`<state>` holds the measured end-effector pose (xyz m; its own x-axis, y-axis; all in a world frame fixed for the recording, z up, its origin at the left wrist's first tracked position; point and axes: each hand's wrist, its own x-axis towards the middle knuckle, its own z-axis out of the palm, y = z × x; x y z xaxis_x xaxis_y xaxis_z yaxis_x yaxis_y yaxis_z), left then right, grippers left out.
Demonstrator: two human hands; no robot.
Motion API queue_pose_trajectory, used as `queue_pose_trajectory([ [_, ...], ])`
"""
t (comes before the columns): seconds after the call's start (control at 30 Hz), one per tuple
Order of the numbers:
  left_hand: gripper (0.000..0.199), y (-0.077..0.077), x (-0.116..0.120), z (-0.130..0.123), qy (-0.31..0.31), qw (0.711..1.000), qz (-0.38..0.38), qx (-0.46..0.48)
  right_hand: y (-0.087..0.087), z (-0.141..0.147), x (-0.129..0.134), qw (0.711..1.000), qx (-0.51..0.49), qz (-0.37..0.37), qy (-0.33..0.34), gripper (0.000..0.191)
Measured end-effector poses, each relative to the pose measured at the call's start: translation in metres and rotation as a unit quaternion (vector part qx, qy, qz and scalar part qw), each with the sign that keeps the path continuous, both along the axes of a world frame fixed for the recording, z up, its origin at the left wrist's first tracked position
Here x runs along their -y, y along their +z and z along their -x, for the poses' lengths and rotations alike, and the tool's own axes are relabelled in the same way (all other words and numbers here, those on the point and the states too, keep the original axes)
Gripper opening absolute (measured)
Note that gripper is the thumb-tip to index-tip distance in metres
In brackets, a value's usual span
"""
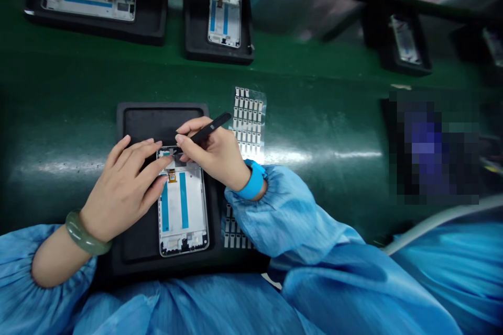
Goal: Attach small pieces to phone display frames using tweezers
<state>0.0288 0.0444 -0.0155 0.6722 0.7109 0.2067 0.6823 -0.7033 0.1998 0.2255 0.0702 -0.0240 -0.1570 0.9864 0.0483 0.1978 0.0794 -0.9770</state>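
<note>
Left hand [126, 183] and right hand [218, 154] are near each other over the far end of a phone frame [195, 204]. On the left, the fingers are spread and bent, forefinger and thumb apart, their tips resting at the frame's upper left edge beside a small orange connector [172, 176]. On the right, the fingers are clamped round a black pen-shaped tool [210, 128], its lower end down by the frame (the exact tip is hard to make out).

A green bangle [87, 235] circles the left wrist, a blue band [253, 181] the right; both arms wear blue sleeves [283, 209]. The frame, with two blue strips inside, lies lengthwise in a black tray [165, 118] on a green table [322, 120]. Just right of the tray, rows of small metal pieces [247, 115] sit on clear film, partly behind the right arm.

Farther off, a left-hand tray [153, 26] holds a frame lying sideways, and a middle tray [196, 15] holds one standing lengthwise. Well to the right is another loaded tray [422, 66], slightly blurred.
</note>
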Motion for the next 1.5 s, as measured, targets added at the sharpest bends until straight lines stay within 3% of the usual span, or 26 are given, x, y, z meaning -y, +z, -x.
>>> queue_pose_trajectory([
  [0.3, 0.023, 0.001, -0.001, -0.001, 0.017, 0.999, 0.023, 0.032, 0.002, 0.0, 0.0, 0.999, -0.015, 0.03, 0.001, 0.021],
  [0.87, 0.024, 0.001, -0.001, 0.0, 0.011, 1.0, 0.011, 0.017, 0.002, 0.002, 0.001, 0.999, -0.015, 0.033, -0.013, 0.019],
  [1.23, 0.037, 0.002, 0.0, -0.001, -0.005, 0.999, -0.012, -0.045, 0.004, 0.002, -0.001, 1.0, 0.014, 0.007, -0.011, 0.015],
  [1.5, 0.034, 0.005, 0.006, -0.013, 0.02, 0.996, -0.037, -0.077, 0.001, 0.002, -0.002, 0.999, -0.015, 0.018, -0.023, 0.021],
])
